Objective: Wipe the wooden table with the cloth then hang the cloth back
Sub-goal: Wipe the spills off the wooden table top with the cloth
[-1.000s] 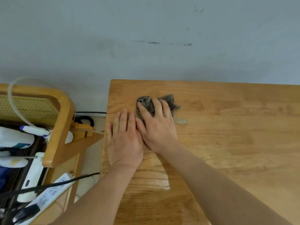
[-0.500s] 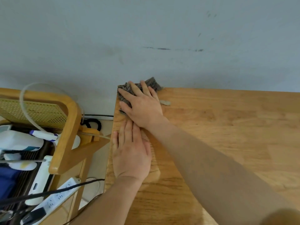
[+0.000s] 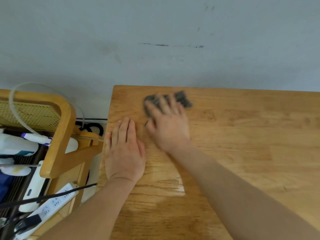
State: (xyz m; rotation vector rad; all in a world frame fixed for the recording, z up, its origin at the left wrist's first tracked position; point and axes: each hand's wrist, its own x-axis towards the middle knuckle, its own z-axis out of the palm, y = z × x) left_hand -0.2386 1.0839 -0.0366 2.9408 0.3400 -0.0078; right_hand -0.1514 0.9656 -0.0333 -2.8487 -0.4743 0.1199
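Far left: wooden chair (image 3: 57, 135) with cane back, just beside the bench's left edge, small gap between. On its seat a white spray bottle (image 3: 17, 144) with purple nozzle, a clear tube (image 3: 15, 115) looping over the backrest, a white power strip (image 3: 52, 205) with a black cable (image 3: 52, 196) plugged across it, and a white device (image 3: 34, 184) standing on end. Dark blue item at frame edge, cannot tell what. Black cord coil (image 3: 93, 127) on the floor by the wall, between chair and bench.

Grey wall (image 3: 155, 32) behind, with dark scuff marks above the bench.

Wooden bench (image 3: 251, 144), light oak grain, back edge against the wall; glossy damp-looking patch near the front by the forearms. Bench top otherwise carries only hands and cloth.

Left hand (image 3: 123, 151) flat, palm down, fingers together and extended, near the bench's left edge; grips nothing.

Right hand (image 3: 168, 123) just right of it, apart, blurred, fingers spread, palm pressing down on the cloth (image 3: 183, 99); pinned under the fingers, not grasped in a fist.

Cloth: dark grey, bunched, mottled texture, blurred. Lies on the bench near the back-left corner, close to the back edge, mostly under the right fingers, with an end sticking out to the right.
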